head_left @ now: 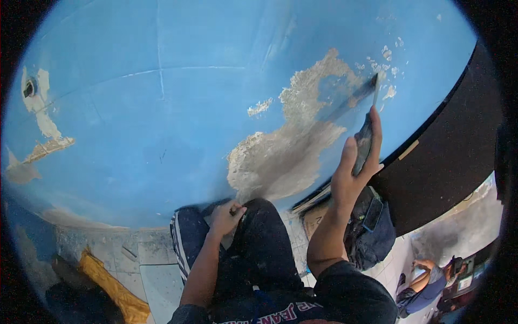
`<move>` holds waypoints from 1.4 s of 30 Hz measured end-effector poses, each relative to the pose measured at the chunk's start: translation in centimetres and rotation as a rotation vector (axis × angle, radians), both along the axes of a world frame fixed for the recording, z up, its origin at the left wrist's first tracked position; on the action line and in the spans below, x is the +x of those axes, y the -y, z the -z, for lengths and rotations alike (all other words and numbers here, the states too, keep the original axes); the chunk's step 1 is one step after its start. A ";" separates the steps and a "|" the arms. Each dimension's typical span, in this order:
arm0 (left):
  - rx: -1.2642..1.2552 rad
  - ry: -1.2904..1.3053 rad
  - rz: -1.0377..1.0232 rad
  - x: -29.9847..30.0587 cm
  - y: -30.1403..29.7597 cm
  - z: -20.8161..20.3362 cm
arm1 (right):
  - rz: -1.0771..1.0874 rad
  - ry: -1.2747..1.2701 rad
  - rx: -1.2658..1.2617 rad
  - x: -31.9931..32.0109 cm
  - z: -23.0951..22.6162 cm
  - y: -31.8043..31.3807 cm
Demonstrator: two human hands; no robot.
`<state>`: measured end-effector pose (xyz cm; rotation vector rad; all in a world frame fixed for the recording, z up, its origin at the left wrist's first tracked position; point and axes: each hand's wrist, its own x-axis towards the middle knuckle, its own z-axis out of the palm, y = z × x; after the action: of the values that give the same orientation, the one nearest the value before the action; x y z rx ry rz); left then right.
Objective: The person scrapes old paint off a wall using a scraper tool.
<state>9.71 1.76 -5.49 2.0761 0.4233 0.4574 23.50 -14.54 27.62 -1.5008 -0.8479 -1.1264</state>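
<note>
Raised to the upper right, my right hand [353, 170] grips a scraper [365, 137] by its dark handle. Its thin blade touches or nearly touches the blue wall [178, 124], beside small chipped white spots [386, 53]. Left of the scraper, a large bare plaster patch [286, 148] shows rough, flaked edges, with my arm's shadow across it. Low in front of me, my left hand [225, 217] is at my knees with its fingers curled. A greyish flat shape shows under that hand; whether it is held, I cannot make out.
A dark panel [442, 146] runs along the right side. Beside my right arm lies a dark bag [372, 232] with a phone-like object [373, 214] on it. A yellow-brown cloth [110, 286] lies at lower left. Another person [426, 289] sits at lower right.
</note>
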 end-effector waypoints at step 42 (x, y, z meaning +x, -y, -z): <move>-0.002 -0.010 0.033 0.4 0.4 0.8 | -0.159 -0.462 -0.094 -1.5 2.4 2.6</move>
<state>10.10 1.33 -6.24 2.0817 0.3946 0.4267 21.98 -17.16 25.17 -1.6516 -0.6877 -0.5927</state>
